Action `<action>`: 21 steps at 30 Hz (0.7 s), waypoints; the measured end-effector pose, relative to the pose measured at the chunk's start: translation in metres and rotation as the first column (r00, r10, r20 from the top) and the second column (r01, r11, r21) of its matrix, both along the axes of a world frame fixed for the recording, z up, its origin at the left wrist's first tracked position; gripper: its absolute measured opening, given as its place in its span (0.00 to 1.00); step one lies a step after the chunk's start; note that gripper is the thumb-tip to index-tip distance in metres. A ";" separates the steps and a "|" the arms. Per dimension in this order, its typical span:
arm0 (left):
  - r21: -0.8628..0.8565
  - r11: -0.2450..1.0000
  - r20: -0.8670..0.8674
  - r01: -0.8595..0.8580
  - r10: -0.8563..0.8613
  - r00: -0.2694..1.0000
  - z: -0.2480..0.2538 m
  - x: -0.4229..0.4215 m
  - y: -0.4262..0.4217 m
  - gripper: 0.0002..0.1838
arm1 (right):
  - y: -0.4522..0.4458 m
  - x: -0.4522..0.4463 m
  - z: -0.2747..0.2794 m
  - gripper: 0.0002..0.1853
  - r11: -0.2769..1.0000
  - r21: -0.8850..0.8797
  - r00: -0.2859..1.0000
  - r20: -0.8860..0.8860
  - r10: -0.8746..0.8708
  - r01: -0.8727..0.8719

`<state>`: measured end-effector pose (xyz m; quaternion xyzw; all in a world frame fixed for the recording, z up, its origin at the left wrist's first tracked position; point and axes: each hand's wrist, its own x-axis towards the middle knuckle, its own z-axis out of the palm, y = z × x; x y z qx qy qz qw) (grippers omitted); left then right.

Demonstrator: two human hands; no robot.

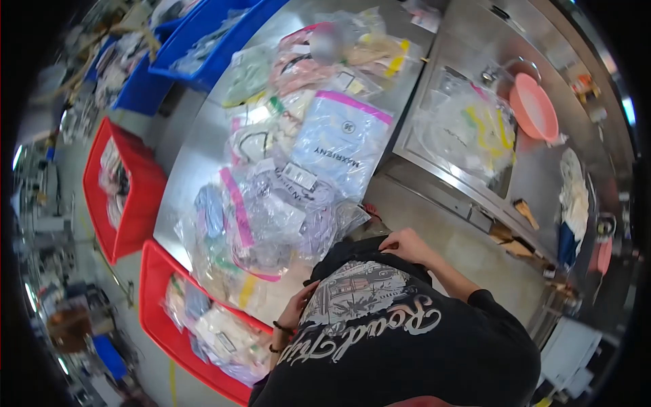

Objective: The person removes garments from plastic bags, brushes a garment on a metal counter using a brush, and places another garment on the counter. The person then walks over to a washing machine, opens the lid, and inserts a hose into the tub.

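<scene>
At the hem of the black printed T-shirt (380, 332) on my body, my right hand (405, 245) is closed, its fingertips pinching the dark cloth. My left hand (296, 306), with dark bracelets at the wrist, is at the other side of the hem. Its fingers bend against the cloth and are partly hidden by it. Just beyond my hands, clear bags of folded clothes cover the metal table (193, 159). Among them are a light-blue garment bag (342, 139) with a pink strip and a lilac garment bag (298, 186) with a barcode label.
Two red bins (152, 288) (139, 193) holding bagged clothes stand along the table's left side. Blue bins (196, 71) are at the upper left. On the right is a metal sink counter (441, 159) with clear plastic bags (468, 125) and a pink basin (534, 105).
</scene>
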<state>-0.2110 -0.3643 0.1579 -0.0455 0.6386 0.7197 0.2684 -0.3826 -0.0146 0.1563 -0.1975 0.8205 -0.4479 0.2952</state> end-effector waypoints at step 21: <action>-0.214 0.951 -0.174 -0.224 0.189 0.966 -0.002 -0.004 0.007 0.31 | -0.073 -0.054 0.045 0.13 0.906 -0.105 0.905 0.084 0.418 -0.409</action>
